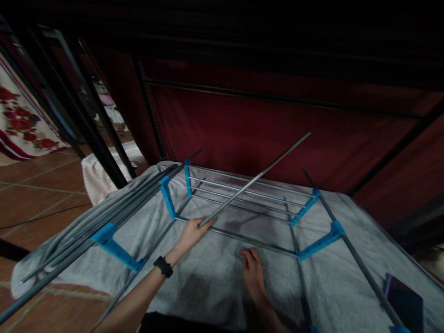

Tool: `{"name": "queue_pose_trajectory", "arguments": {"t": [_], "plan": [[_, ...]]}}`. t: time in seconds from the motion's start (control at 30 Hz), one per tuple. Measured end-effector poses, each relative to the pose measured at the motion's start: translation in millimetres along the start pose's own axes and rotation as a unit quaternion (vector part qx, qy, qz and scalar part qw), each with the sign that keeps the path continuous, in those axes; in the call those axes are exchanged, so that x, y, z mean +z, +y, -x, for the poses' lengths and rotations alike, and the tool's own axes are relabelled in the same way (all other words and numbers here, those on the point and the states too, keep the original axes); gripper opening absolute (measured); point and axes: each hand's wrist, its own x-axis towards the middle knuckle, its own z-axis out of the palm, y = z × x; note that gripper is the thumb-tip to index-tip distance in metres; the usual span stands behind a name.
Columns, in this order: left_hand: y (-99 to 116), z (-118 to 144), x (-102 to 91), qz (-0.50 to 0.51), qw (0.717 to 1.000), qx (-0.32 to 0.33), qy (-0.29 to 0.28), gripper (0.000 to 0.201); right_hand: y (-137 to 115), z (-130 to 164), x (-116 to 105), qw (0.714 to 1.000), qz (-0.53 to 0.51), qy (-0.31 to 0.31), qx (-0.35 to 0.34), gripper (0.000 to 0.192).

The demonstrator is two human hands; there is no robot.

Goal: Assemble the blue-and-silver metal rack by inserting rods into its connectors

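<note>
Plainly, the left hand was clenched round the near end of a loose steel rod, which slanted up and away over the rack shelf, while the right hand lay released, palm down, on the grey cloth just before the shelf's front rail. In the dim light the rod's end seemed to meet that rail near the blue plastic connector; seating it well probably called for lining the tip up squarely and steadying the frame with the free hand.
</note>
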Motion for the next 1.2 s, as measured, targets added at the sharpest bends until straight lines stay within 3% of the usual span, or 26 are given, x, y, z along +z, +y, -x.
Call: {"name": "queue_pose_trajectory", "arguments": {"t": [0.2,0.37,0.57,0.7,0.93,1.2], "plan": [[-38,38,7.9,-0.048,0.999,-0.014,-0.006,0.05,-1,-1,-1,0.999,-0.027,0.009,0.023,0.032],[-59,57,2.5,-0.165,0.986,-0.006,-0.038,0.046,0,-4,-9,0.99,-0.103,0.042,0.086,0.025],[-61,70,-10.6,-0.278,0.957,-0.005,-0.086,0.043,20,-16,-43,0.959,-0.153,0.159,0.176,0.024],[-73,75,-9.2,-0.343,0.933,0.006,-0.11,0.038,32,-25,-66,0.942,-0.167,0.192,0.219,0.03],[-88,77,-2.0,-0.404,0.902,0.017,-0.152,0.042,29,-28,-67,0.911,-0.242,0.2,0.268,0.027],[-97,80,-14.7,-0.425,0.889,0.011,-0.171,0.042,17,-23,-64,0.897,-0.281,0.17,0.296,0.022]]}}
